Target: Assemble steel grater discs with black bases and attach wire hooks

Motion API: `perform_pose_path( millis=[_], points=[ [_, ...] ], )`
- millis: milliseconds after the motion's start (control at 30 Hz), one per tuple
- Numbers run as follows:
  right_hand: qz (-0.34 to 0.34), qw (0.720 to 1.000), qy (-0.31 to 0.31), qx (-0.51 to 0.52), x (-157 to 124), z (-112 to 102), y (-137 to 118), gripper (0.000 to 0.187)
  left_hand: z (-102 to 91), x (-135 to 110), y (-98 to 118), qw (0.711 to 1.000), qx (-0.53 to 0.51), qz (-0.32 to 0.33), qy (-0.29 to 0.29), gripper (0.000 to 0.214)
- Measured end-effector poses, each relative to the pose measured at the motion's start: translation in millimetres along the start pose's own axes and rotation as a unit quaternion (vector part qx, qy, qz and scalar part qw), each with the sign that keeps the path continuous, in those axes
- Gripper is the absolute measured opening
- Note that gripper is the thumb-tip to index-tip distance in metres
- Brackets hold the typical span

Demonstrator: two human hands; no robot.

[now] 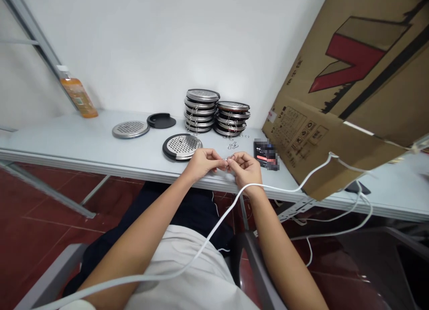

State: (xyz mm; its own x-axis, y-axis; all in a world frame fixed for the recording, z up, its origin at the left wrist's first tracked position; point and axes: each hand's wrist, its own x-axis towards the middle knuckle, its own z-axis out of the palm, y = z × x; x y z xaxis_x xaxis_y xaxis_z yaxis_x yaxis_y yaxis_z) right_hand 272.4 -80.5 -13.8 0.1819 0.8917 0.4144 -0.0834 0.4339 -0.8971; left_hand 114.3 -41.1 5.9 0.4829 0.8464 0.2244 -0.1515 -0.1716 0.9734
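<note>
My left hand (203, 161) and my right hand (246, 167) meet above the near edge of the grey table (83, 144). Both pinch a small metal clip (228, 159) between their fingertips. Just left of my left hand lies a perforated metal disc in a black ring (182, 146). A few loose wire clips (233, 145) lie on the table behind my hands. Two stacks of finished discs (201, 110) (232, 118) stand further back.
A lone metal disc (130, 129) and a black ring (161, 120) lie at the left, an orange bottle (78, 94) by the wall. A phone (266, 154) and a large cardboard box (348, 86) sit at the right. A white cable (214, 229) crosses my lap.
</note>
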Motion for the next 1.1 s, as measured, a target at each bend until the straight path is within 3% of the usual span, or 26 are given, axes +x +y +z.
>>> perform_pose_path(
  millis=[200,400,633,1100],
  points=[
    [0.007,1.000,0.020,-0.022,0.9,3.0,-2.3,0.028,2.0,0.6,-2.3,0.999,-0.012,0.014,0.044,0.032],
    [0.006,1.000,-0.002,-0.028,-1.6,5.1,-4.2,0.026,0.0,4.2,-6.9,0.998,-0.037,0.016,0.051,0.034],
    [-0.019,0.999,-0.006,-0.044,-3.4,6.5,-3.4,0.025,-3.3,2.3,-4.4,0.998,0.024,0.051,0.007,0.026],
    [-0.070,0.992,0.046,-0.094,-9.0,12.2,3.4,0.021,-5.9,1.2,-3.3,0.997,0.007,0.036,-0.061,0.029]
  ],
)
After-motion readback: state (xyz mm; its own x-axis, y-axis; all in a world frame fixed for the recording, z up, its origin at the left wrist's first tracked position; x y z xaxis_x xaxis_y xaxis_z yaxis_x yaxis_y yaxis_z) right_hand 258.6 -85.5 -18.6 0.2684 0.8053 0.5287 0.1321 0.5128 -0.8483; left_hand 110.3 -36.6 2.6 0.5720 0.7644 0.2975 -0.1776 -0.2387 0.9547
